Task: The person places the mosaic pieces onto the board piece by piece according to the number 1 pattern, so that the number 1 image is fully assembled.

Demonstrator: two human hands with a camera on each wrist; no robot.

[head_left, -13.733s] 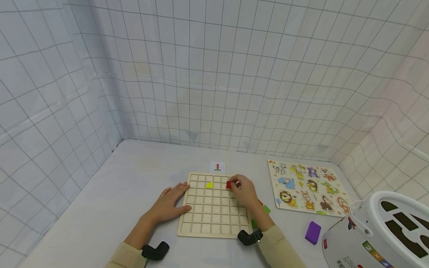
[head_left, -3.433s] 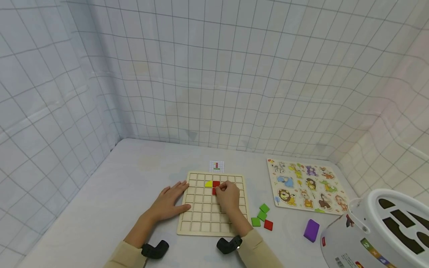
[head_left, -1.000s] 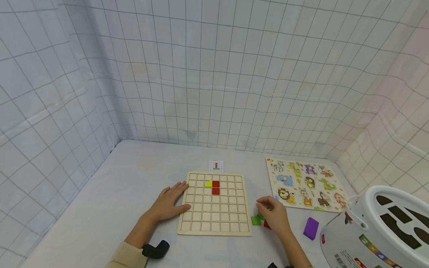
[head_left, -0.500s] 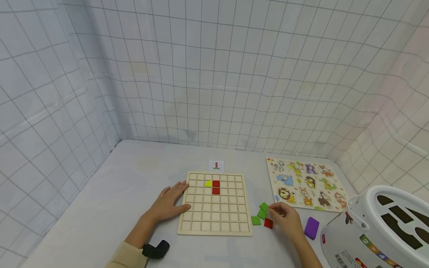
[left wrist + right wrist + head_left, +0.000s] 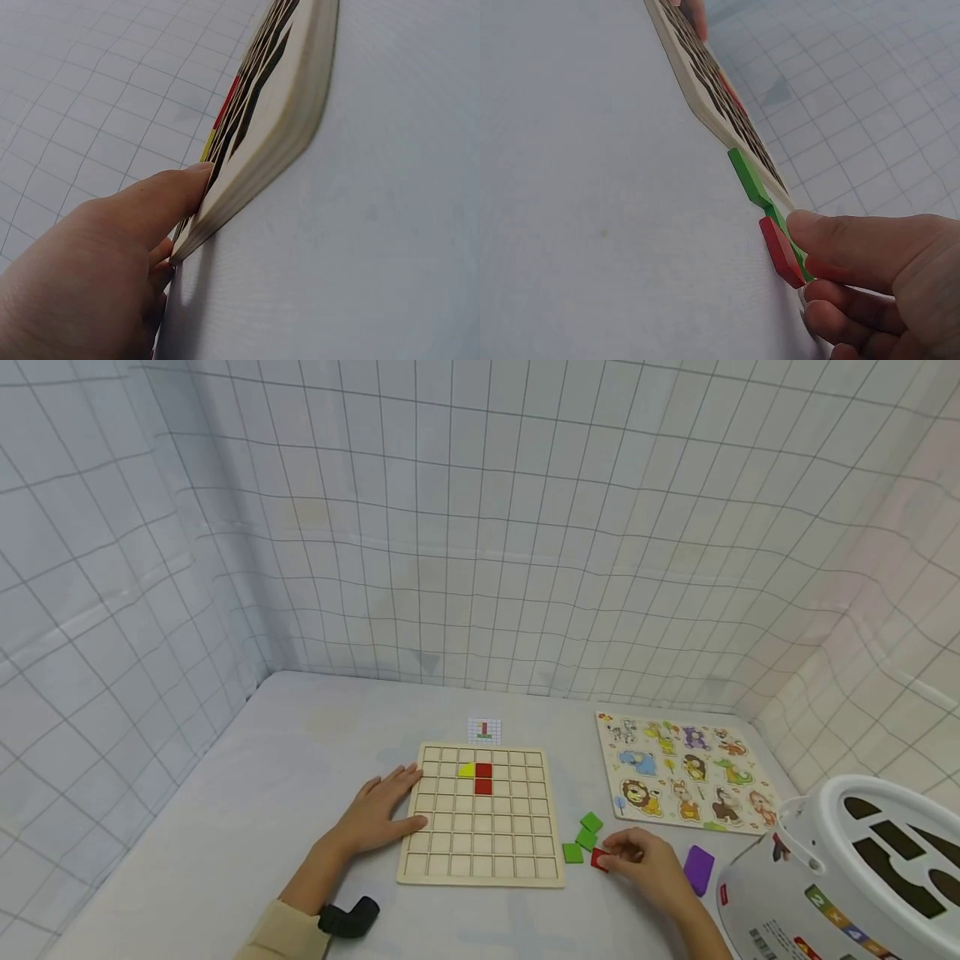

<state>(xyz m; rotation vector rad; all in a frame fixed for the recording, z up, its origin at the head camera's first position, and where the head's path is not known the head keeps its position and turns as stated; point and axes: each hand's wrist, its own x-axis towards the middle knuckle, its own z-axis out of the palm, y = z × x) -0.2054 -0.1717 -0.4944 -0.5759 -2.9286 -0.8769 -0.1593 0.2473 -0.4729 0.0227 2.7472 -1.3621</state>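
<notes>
Head view shows our right hand [image 5: 645, 860] pinching the red tile [image 5: 599, 859]; we lift it straight up while our flat, relaxed left hand [image 5: 378, 814] steadies the board [image 5: 480, 864].

The head view looks forward and down from above the near table edge, taking in the whole tabletop and the gridded walls beyond at twelve o'clock. The left wrist view sits almost at table level, very near the left hand [image 5: 105, 262], sighting along the edge of the wooden grid board [image 5: 277, 112]. The right wrist view is equally low and close, facing past the right hand [image 5: 877, 277] toward the same board [image 5: 705, 97]. All three views share that board [image 5: 480, 814].
</notes>
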